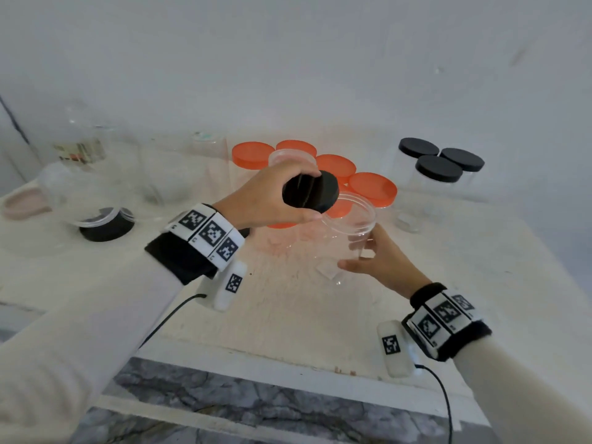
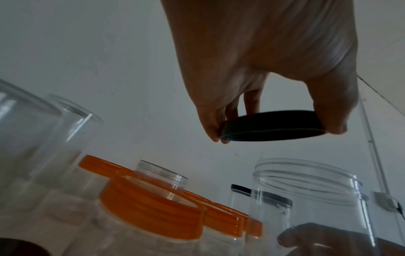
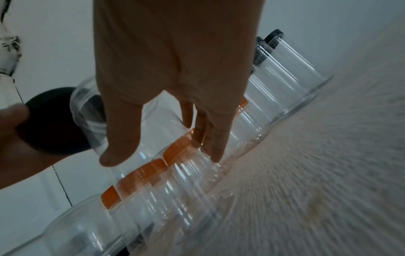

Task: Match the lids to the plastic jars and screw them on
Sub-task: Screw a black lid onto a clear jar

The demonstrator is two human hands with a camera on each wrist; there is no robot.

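My left hand (image 1: 272, 193) grips a black screw lid (image 1: 310, 191) by its rim, held in the air just left of and above the mouth of a clear plastic jar (image 1: 344, 238). From the left wrist view the black lid (image 2: 271, 125) is pinched between thumb and fingers above the open jar (image 2: 311, 195). My right hand (image 1: 381, 261) holds that jar around its lower body, thumb in front and fingers behind. In the right wrist view the jar (image 3: 122, 124) sits between my thumb and fingers (image 3: 210, 138), with the lid (image 3: 52, 121) beyond its mouth.
Several orange-lidded jars (image 1: 371, 187) stand behind the held jar, one open jar (image 1: 290, 157) among them. Three black-lidded jars (image 1: 439, 168) stand at back right. At left, clear open jars and another black lid (image 1: 107, 227) under a jar. The table edge (image 1: 288, 363) runs close in front.
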